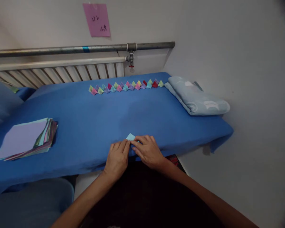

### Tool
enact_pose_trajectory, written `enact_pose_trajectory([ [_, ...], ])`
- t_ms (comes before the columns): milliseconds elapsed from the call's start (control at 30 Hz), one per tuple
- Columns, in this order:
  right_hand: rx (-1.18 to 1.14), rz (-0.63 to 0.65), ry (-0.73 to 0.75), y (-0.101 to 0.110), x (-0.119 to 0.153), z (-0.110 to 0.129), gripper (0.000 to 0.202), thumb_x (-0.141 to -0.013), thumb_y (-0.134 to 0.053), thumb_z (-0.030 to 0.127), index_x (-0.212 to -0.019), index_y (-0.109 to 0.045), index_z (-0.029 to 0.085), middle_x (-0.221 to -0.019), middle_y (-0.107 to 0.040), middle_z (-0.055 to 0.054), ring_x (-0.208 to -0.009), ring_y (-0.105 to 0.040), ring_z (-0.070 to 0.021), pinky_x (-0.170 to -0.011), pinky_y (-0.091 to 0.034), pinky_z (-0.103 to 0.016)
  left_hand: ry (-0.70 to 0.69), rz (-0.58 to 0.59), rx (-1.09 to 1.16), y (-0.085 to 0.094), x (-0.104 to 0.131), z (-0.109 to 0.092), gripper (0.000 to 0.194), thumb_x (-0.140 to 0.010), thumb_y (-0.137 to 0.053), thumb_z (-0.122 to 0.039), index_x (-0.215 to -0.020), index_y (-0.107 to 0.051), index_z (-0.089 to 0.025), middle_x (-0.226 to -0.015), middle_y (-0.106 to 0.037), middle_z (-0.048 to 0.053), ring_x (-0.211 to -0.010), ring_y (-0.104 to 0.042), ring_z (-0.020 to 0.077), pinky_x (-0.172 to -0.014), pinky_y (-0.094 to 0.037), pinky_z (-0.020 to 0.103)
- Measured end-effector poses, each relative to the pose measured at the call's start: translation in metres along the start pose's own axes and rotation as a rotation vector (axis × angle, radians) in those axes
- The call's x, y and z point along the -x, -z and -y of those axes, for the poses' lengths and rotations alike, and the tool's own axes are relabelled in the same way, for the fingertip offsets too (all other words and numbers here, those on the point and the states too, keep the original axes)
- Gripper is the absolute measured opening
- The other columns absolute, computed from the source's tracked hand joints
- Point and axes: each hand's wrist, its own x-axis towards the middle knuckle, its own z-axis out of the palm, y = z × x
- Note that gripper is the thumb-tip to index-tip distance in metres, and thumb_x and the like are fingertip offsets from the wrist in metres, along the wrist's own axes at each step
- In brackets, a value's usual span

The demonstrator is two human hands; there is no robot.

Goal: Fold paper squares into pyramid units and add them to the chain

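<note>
A small piece of light blue folded paper [130, 136] lies near the front edge of the blue-covered table [92, 126], one pointed corner facing away from me. My left hand [117, 156] presses its left side with the fingers held together. From the right, my right hand [147, 150] has its bent fingers closed on the same paper, the fingertips of both hands almost meeting. Most of the paper is hidden under the fingers. Farther back, a zigzag row of small folded paper pieces [119, 88] in several colours stretches across the cover.
At the left lies a stack of coloured paper sheets [23, 137], a lilac one on top. A folded pale blue blanket [199, 96] sits at the right end by the wall. Behind the table run a radiator [73, 72] and a metal pipe [104, 48] with a valve [131, 58].
</note>
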Motion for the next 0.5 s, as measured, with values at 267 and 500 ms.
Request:
enact_pose_trajectory([
  [267, 0.014, 0.09, -0.023, 0.008, -0.009, -0.002, 0.031, -0.093, -0.05, 0.025, -0.122, -0.059, 0.026, -0.116, -0.062, -0.005, -0.092, -0.048, -0.0215, -0.078, -0.03, -0.036, -0.084, -0.018, -0.039, -0.002, 0.007, 0.002, 0.039, -0.087, -0.042, -0.005, -0.123, -0.055, -0.011, -0.119, -0.065, 0.015, -0.098, -0.058, 0.0262, -0.08, -0.044, 0.04],
  [500, 0.05, 0.096, -0.012, 0.011, -0.016, -0.006, 0.033, -0.098, -0.04, 0.036, -0.123, -0.06, 0.028, -0.114, -0.063, -0.005, -0.091, -0.048, -0.0211, -0.077, -0.029, -0.036, -0.09, 0.025, -0.048, 0.002, 0.004, 0.002, 0.039, -0.085, -0.046, -0.006, -0.121, -0.058, -0.012, -0.119, -0.064, 0.014, -0.1, -0.057, 0.0263, -0.08, -0.043, 0.039],
])
